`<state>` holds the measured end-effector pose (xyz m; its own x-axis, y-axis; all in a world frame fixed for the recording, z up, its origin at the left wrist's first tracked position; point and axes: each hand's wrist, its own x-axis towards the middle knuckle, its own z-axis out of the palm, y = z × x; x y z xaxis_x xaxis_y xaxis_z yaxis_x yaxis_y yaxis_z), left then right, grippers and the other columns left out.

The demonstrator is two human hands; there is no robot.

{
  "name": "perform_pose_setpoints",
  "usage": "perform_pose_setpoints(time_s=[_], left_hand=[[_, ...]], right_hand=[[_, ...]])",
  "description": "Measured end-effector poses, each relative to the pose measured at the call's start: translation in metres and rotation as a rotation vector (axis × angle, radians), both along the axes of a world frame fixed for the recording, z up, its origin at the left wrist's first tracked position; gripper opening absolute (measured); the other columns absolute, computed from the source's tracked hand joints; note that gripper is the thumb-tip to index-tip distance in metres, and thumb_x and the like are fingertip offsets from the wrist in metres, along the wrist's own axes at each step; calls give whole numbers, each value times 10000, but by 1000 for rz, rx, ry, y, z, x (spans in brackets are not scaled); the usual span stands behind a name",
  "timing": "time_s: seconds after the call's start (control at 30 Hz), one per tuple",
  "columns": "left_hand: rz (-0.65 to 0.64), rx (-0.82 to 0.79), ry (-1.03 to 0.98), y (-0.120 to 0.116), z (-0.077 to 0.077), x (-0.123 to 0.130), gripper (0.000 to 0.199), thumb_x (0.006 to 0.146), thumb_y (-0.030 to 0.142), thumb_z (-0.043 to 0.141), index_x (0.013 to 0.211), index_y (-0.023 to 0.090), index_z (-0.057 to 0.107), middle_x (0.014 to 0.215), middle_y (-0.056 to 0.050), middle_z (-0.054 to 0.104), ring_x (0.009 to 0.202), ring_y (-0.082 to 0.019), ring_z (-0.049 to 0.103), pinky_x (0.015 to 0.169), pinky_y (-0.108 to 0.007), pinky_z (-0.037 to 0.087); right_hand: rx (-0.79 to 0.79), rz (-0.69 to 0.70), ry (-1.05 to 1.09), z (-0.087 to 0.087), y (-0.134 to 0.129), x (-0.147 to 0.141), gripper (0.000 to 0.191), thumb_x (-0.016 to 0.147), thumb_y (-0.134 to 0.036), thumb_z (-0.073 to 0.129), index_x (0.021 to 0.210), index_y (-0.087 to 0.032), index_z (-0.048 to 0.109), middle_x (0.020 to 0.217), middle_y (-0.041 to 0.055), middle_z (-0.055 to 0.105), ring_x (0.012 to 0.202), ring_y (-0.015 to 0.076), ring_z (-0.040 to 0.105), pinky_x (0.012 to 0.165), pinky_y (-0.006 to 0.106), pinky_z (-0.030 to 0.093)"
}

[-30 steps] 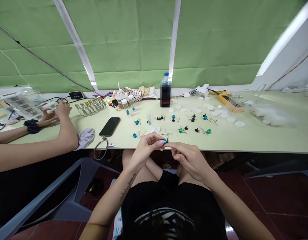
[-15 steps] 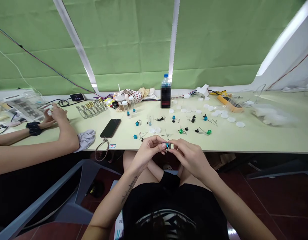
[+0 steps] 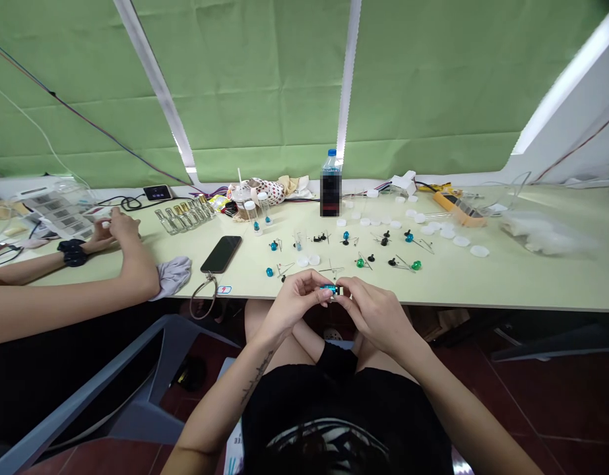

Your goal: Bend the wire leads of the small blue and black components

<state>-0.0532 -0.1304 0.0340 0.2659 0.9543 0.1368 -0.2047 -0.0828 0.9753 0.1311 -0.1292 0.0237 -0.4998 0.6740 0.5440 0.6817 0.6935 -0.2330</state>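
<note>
Between my hands, just off the table's front edge, is a small blue part with a black end (image 3: pixel 330 289); its exact kind is too small to make out. My left hand (image 3: pixel 300 297) pinches its blue side with thumb and fingers. On the black end, the fingertips of my right hand (image 3: pixel 371 307) are closed. Beyond them on the table (image 3: pixel 482 284) lie small blue pieces (image 3: pixel 269 272), green pieces (image 3: pixel 360 262), black pieces (image 3: pixel 392 262) and thin metal wires (image 3: pixel 332 268). White round caps (image 3: pixel 314 260) lie among them.
A dark phone (image 3: pixel 221 254) with a ring strap lies left. Behind stand a bottle (image 3: pixel 330 188), capped clear tubes (image 3: pixel 253 218) and several glass vials (image 3: pixel 183 214). An orange device (image 3: pixel 460 210) lies at the right. Another person's hands (image 3: pixel 113 231) work at the far left.
The blue part shows more plainly between my fingers, with its black end now visible toward my right hand. My hands stay nearly in place; the view has shifted slightly.
</note>
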Motion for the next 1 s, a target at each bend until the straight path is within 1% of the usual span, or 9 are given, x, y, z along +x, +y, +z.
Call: perform_pose_setpoints(time_s=[0.2,0.27,0.33,0.4,0.5,0.6,0.67,0.77,1.0], left_hand=[[17,3,11,-5,4,-1,251,688,287,791,859,139,680,787,-26,650,720,-122,586,718,-256,464],[18,20,17,-6,6,0,239,693,277,787,862,142,687,830,-39,662,781,-140,601,759,-272,468],[20,51,19,-7,6,1,220,710,264,774,875,142,694,864,-47,661,824,-148,602,789,-277,467],[28,66,10,-8,5,3,223,719,251,766,902,145,693,901,-53,657,851,-148,600,803,-274,467],[51,28,-26,-7,4,5,284,702,250,781,946,153,674,939,-56,656,854,-149,608,809,-277,479],[19,-30,-56,-7,2,7,303,715,299,773,945,138,660,837,-45,659,726,-132,625,744,-275,499],[4,-33,-72,-7,1,8,287,731,329,758,904,123,660,746,-35,652,636,-119,616,677,-261,502],[28,-7,-78,-8,2,8,266,742,343,747,858,118,665,670,-23,639,582,-108,590,612,-238,487],[66,38,-14,-10,4,8,264,746,354,737,840,120,661,655,-13,614,563,-96,551,572,-221,467]], right_hand=[[-175,80,98,6,1,4,263,995,-355,372,1066,-195,569,975,71,682,779,188,637,683,295,462],[-245,108,133,9,0,4,245,992,-349,382,1056,-203,568,952,56,679,781,183,634,679,291,469],[-268,118,154,10,0,4,235,991,-345,387,1051,-205,565,918,45,677,765,181,630,654,287,469],[-234,111,173,9,-1,3,227,991,-338,390,1053,-201,559,914,48,677,758,181,632,642,286,469],[-93,82,191,3,0,3,219,991,-316,391,1078,-188,545,983,78,675,779,181,639,668,290,476],[58,65,175,-2,0,3,213,990,-274,395,1120,-178,533,1002,96,672,809,183,644,684,284,471],[116,73,162,-2,-1,3,203,986,-256,405,1122,-179,535,971,91,673,813,183,646,671,274,461],[125,74,151,0,-2,2,202,981,-288,421,1100,-186,549,929,82,670,760,174,640,624,262,442],[155,3,-9,2,-2,-1,275,990,-334,384,932,-156,584,819,74,646,686,169,606,568,261,380]])
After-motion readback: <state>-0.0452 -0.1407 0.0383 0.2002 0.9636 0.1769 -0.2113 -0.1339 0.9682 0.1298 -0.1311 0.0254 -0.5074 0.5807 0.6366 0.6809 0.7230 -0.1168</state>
